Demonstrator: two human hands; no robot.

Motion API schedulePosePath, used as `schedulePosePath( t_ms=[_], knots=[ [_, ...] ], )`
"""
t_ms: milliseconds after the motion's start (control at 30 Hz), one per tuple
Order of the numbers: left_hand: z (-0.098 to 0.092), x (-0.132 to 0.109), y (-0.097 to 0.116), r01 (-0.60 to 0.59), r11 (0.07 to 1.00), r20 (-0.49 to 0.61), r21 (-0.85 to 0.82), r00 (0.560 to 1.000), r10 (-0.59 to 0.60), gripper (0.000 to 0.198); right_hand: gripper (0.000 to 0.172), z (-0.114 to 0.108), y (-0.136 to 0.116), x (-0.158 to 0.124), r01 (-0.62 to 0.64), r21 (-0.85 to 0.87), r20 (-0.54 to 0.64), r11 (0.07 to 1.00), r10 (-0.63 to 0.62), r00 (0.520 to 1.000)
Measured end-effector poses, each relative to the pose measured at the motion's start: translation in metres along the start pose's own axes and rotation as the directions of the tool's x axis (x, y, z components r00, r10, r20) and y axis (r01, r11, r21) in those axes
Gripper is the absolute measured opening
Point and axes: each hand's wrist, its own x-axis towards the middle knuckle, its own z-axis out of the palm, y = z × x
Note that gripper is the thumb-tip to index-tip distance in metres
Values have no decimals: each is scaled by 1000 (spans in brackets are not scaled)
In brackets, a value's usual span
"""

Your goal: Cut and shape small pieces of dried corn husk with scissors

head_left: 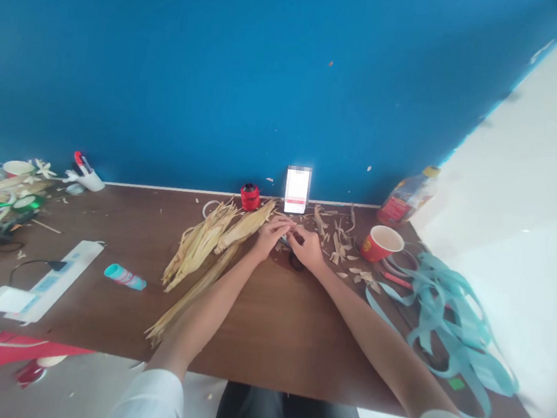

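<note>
Both hands meet over the brown table, fingertips close together. My left hand is closed in a pinch, and my right hand pinches from the other side. Whatever lies between the fingers is too small and hidden to name. Under the hands, a dark looped object shows in part, perhaps a scissor handle. Bundles of dry corn husks lie beside my left forearm, and one husk reaches almost to the left hand. Torn husk scraps are scattered right of the right hand. A lit phone leans on the wall just beyond.
Behind the husks stands a red spool. To the right are a red paper cup, a bottle and tangled teal ribbon. A power strip, a blue roll and a tipped white cup lie left.
</note>
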Motion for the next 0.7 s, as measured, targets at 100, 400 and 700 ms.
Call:
schedulePosePath(
  t_ms=[100, 400, 700],
  knots=[
    [0, 0, -1, -23, 999, 17, 31, 1000, 23, 21, 27, 1, 3, 1, -8, 26, -11, 1000, 8, 1000],
    [5, -4, 5, -89, 949, -32, 303, 994, 103, 16, 22, 3, 4, -2, -77, -220, -108, 972, 54, 993],
    [4, -5, 4, -62, 927, -77, 371, 992, 97, 5, 20, 6, 3, -3, -97, -350, -81, 932, 73, 994]
  ],
)
